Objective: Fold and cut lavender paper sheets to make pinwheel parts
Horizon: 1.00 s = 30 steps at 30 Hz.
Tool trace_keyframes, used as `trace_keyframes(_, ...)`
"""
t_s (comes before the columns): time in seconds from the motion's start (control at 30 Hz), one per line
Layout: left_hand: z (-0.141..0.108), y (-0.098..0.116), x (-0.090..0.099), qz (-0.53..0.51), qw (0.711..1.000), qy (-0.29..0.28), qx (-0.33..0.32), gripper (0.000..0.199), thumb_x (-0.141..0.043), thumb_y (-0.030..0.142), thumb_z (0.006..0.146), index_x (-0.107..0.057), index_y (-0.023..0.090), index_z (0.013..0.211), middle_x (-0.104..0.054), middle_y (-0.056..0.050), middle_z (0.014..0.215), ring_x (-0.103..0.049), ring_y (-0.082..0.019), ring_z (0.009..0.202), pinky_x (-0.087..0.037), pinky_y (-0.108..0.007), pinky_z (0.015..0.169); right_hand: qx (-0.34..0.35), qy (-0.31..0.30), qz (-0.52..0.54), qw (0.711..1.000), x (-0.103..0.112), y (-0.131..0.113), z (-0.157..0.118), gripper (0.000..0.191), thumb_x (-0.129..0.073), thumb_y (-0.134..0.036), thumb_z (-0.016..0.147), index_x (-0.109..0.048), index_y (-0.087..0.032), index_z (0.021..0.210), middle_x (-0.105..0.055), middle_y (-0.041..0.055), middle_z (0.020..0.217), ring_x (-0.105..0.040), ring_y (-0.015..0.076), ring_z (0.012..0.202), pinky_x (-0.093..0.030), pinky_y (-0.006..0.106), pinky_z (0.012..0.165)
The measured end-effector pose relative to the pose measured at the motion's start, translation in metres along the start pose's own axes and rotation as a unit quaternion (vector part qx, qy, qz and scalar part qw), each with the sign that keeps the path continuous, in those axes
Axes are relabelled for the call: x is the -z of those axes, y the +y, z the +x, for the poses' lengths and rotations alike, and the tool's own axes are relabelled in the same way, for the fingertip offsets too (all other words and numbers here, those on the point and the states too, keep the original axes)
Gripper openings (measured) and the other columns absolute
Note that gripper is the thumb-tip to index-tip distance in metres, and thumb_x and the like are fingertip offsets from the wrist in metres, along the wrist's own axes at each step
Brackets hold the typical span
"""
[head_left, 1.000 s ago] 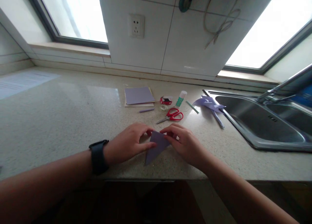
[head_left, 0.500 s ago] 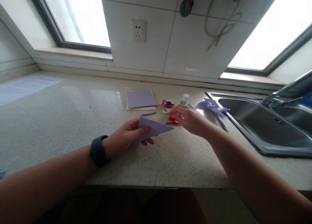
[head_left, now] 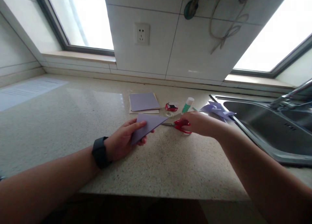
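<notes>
A folded purple paper triangle (head_left: pixel 148 124) is pinched in my left hand (head_left: pixel 126 135), thumb on top, its sharp corner pointing right. My right hand (head_left: pixel 195 121) has its fingers closed on the red handles of the scissors (head_left: pixel 179 126). The metal blades point left, close to the triangle's tip. Just behind the scissors lie a small tape roll (head_left: pixel 169 114) and a red and black box (head_left: pixel 171 106). A glue stick (head_left: pixel 188 105) with a white cap is right behind my right hand.
A stack of purple and cream paper (head_left: pixel 144 102) lies behind my left hand. A purple paper pinwheel shape (head_left: pixel 216 109) rests against the edge of the steel sink (head_left: pixel 255 133). Printed sheets (head_left: pixel 29 89) are at the far left.
My right hand has closed on the scissors' handles and shifted slightly right. The paper triangle has tilted, its tip now higher and further left. The view has shifted a little.
</notes>
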<state>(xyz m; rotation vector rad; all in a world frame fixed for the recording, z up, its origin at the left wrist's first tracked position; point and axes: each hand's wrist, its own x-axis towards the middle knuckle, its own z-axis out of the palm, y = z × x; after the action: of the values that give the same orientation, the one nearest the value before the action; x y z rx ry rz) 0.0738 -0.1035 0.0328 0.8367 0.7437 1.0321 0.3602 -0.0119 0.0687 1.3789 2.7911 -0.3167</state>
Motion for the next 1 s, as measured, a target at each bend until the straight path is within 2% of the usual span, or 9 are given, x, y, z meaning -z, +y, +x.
trace_keyframes(0.1, 0.001, 0.000, 0.001, -0.025, 1.000, -0.002, -0.001, 0.022, -0.067, 0.034, 0.090, -0.061, 0.014, 0.097, -0.069, -0.006, 0.082, -0.058, -0.010, 0.054, -0.048, -0.020, 0.051, -0.014, -0.025, 0.064, 0.998, 0.001, 0.003, -0.002, 0.013, -0.068, -0.029, 0.079, -0.074, -0.018, 0.084, -0.068, 0.0020, 0.066, -0.054, 0.0127, 0.056, -0.037, 0.027, 0.055)
trace_keyframes(0.17, 0.003, 0.000, 0.002, -0.038, 0.999, 0.003, 0.003, 0.021, -0.065, 0.033, 0.091, -0.061, 0.014, 0.097, -0.069, -0.006, 0.081, -0.057, -0.009, 0.053, -0.047, -0.020, 0.050, 0.002, -0.034, 0.176, 0.984, 0.001, 0.002, -0.004, 0.016, -0.067, -0.031, 0.082, -0.071, -0.017, 0.089, -0.069, 0.0025, 0.072, -0.057, 0.0131, 0.059, -0.040, 0.026, 0.055)
trace_keyframes(0.23, 0.004, -0.001, 0.003, -0.051, 0.999, 0.010, 0.005, 0.021, -0.064, 0.033, 0.091, -0.062, 0.013, 0.098, -0.069, -0.006, 0.079, -0.056, -0.009, 0.051, -0.046, -0.020, 0.049, 0.024, -0.032, 0.327, 0.944, -0.001, 0.000, -0.007, 0.022, -0.066, -0.036, 0.086, -0.066, -0.016, 0.097, -0.070, 0.0046, 0.080, -0.061, 0.0142, 0.066, -0.045, 0.026, 0.057)
trace_keyframes(0.3, 0.006, -0.001, 0.004, -0.065, 0.998, 0.013, 0.007, 0.022, -0.062, 0.034, 0.092, -0.062, 0.013, 0.098, -0.069, -0.007, 0.078, -0.055, -0.009, 0.049, -0.045, -0.020, 0.047, 0.043, -0.027, 0.456, 0.889, -0.005, -0.004, -0.009, 0.028, -0.068, -0.041, 0.087, -0.061, -0.016, 0.098, -0.068, 0.0048, 0.081, -0.063, 0.0137, 0.068, -0.047, 0.025, 0.056)
trace_keyframes(0.4, 0.007, -0.002, 0.006, -0.084, 0.996, 0.009, 0.015, 0.024, -0.059, 0.035, 0.094, -0.063, 0.012, 0.094, -0.068, -0.007, 0.076, -0.053, -0.008, 0.047, -0.043, -0.019, 0.045, 0.103, -0.008, 0.562, 0.821, -0.012, -0.014, -0.014, 0.033, -0.069, -0.047, 0.087, -0.059, -0.016, 0.089, -0.060, 0.0002, 0.073, -0.057, 0.0097, 0.060, -0.043, 0.021, 0.052)
trace_keyframes(0.5, 0.008, -0.002, 0.007, -0.098, 0.995, 0.005, 0.015, 0.028, -0.057, 0.036, 0.095, -0.064, 0.010, 0.087, -0.067, -0.007, 0.073, -0.052, -0.008, 0.046, -0.041, -0.019, 0.044, 0.186, -0.010, 0.612, 0.769, -0.019, -0.023, -0.019, 0.040, -0.061, -0.054, 0.092, -0.059, -0.015, 0.087, -0.057, -0.0003, 0.068, -0.053, 0.0097, 0.060, -0.042, 0.022, 0.055)
trace_keyframes(0.67, 0.008, -0.002, 0.008, -0.113, 0.993, 0.000, 0.026, 0.031, -0.055, 0.038, 0.096, -0.066, 0.011, 0.085, -0.066, -0.005, 0.071, -0.052, -0.007, 0.046, -0.041, -0.019, 0.045, 0.234, -0.113, 0.660, 0.705, -0.027, -0.031, -0.024, 0.046, -0.050, -0.055, 0.097, -0.062, -0.010, 0.095, -0.061, 0.0046, 0.071, -0.058, 0.0137, 0.064, -0.044, 0.027, 0.061)
trace_keyframes(0.83, 0.007, 0.000, 0.006, -0.111, 0.993, -0.007, 0.025, 0.030, -0.057, 0.039, 0.095, -0.067, 0.011, 0.086, -0.067, -0.005, 0.072, -0.053, -0.008, 0.045, -0.042, -0.019, 0.045, 0.253, -0.156, 0.676, 0.674, -0.031, -0.038, -0.024, 0.043, -0.047, -0.050, 0.099, -0.061, -0.009, 0.092, -0.061, 0.0042, 0.068, -0.057, 0.0111, 0.056, -0.043, 0.025, 0.059)
trace_keyframes(1.0, 0.005, 0.002, 0.004, -0.104, 0.994, -0.015, 0.026, 0.032, -0.054, 0.038, 0.097, -0.067, 0.011, 0.085, -0.067, -0.005, 0.072, -0.054, -0.008, 0.046, -0.043, -0.020, 0.047, 0.260, -0.155, 0.683, 0.664, -0.031, -0.043, -0.024, 0.044, -0.046, -0.049, 0.100, -0.061, -0.009, 0.092, -0.061, 0.0048, 0.071, -0.058, 0.0108, 0.054, -0.045, 0.026, 0.059)
